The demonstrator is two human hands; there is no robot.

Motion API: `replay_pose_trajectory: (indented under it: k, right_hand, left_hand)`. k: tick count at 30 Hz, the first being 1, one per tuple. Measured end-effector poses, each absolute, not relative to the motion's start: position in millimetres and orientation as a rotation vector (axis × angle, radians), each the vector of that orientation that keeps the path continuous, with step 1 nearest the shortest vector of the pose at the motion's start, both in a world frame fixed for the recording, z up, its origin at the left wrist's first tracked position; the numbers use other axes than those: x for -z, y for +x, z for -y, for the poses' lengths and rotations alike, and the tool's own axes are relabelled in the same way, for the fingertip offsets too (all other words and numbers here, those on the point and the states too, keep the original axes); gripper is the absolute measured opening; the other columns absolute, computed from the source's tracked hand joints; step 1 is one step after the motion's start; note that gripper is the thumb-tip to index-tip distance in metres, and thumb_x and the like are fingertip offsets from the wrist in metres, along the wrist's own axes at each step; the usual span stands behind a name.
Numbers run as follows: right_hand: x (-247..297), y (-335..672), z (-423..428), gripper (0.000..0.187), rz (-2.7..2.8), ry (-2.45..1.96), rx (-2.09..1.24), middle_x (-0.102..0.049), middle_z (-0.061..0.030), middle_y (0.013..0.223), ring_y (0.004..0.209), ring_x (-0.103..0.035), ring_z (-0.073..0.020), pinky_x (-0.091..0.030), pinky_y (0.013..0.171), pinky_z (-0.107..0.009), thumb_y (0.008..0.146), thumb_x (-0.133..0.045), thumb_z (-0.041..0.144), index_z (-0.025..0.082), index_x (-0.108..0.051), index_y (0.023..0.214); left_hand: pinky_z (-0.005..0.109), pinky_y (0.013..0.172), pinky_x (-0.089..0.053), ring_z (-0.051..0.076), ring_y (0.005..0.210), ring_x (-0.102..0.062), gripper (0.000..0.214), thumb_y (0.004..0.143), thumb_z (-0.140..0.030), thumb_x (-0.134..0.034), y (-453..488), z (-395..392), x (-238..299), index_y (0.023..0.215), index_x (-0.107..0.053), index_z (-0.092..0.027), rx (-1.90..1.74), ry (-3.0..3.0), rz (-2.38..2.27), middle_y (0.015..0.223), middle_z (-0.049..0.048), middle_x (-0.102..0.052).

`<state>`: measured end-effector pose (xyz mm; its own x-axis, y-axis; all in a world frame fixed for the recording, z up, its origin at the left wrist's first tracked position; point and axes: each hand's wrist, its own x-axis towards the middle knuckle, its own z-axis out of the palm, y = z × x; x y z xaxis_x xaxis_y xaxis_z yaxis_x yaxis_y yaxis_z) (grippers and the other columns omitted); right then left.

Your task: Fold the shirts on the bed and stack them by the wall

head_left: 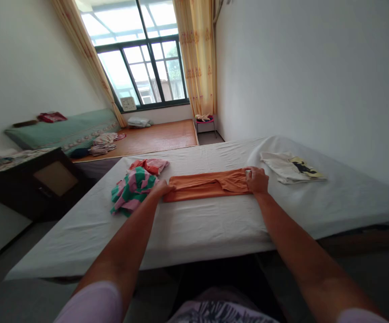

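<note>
An orange garment [201, 186], folded into a long flat strip, lies on the white sheet in front of me. My left hand [162, 189] is closed on its left end, fingers pinching the cloth. At the opposite end, my right hand [257, 180] grips the edge of the same garment. Its exact kind cannot be made out from the folds. Just left of my left hand lies a crumpled green-and-pink checked cloth [135, 188], with a red-and-pink garment [152, 166] bunched behind it. A folded white shirt [286, 167] with a yellow-and-black print rests beyond my right hand.
The white-sheeted table [197, 237] has its near edge at my body. A dark cabinet [46, 179] stands at left. Behind are a bed with a brown mat [160, 137], a small stool [205, 120] and a window [143, 67] with yellow curtains. A white wall [308, 80] borders the right.
</note>
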<state>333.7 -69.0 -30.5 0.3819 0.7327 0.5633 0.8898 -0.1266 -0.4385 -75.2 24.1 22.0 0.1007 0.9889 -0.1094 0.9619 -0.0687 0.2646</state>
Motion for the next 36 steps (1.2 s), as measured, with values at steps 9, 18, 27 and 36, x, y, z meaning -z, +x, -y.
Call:
replay_pose_trajectory:
  k: [9, 18, 27, 36]
  right_hand:
    - [36, 357, 66, 0.033, 1.182, -1.875, 0.239, -0.070, -0.0072, 0.097, 0.095, -0.056, -0.0236, -0.040, 0.078, -0.032, 0.080, -0.043, 0.011, 0.019, -0.069, 0.097]
    - [29, 350, 65, 0.027, 1.225, -1.710, -0.027, -0.071, -0.0046, 0.088, 0.078, -0.064, -0.0183, -0.046, 0.074, -0.028, 0.082, -0.041, 0.017, 0.020, -0.067, 0.090]
    - [30, 354, 59, 0.041, 1.091, -1.813, -0.428, -0.072, -0.0047, 0.085, 0.083, -0.068, -0.0191, -0.049, 0.075, -0.029, 0.095, -0.028, 0.045, 0.022, -0.060, 0.106]
    - [31, 345, 66, 0.030, 1.374, -2.015, -0.305, -0.071, -0.0028, 0.097, 0.085, -0.066, -0.0177, -0.048, 0.075, -0.025, 0.077, -0.061, 0.028, 0.023, -0.060, 0.107]
  left_hand:
    - [0.022, 0.059, -0.042, 0.016, 0.067, -0.059, 0.019, 0.074, -0.029, -0.056, -37, -25, -49, 0.083, -0.066, -0.015, -0.436, 2.101, -1.784, 0.071, 0.0011, -0.064]
    - [0.025, 0.063, -0.045, 0.015, 0.071, -0.057, 0.021, 0.078, -0.025, -0.058, 145, 3, -58, 0.096, -0.060, -0.015, -0.743, 2.117, -1.329, 0.082, 0.0042, -0.064]
    - [0.033, 0.081, -0.053, 0.019, 0.092, -0.067, 0.036, 0.091, -0.037, -0.047, 145, 9, -24, 0.117, -0.061, -0.016, -0.787, 2.031, -0.890, 0.110, 0.0099, -0.068]
    - [0.046, 0.113, -0.032, 0.024, 0.133, -0.042, 0.038, 0.092, -0.036, -0.046, 65, 14, 28, 0.125, -0.063, -0.029, -0.617, 2.671, -0.839, 0.141, 0.0021, -0.051]
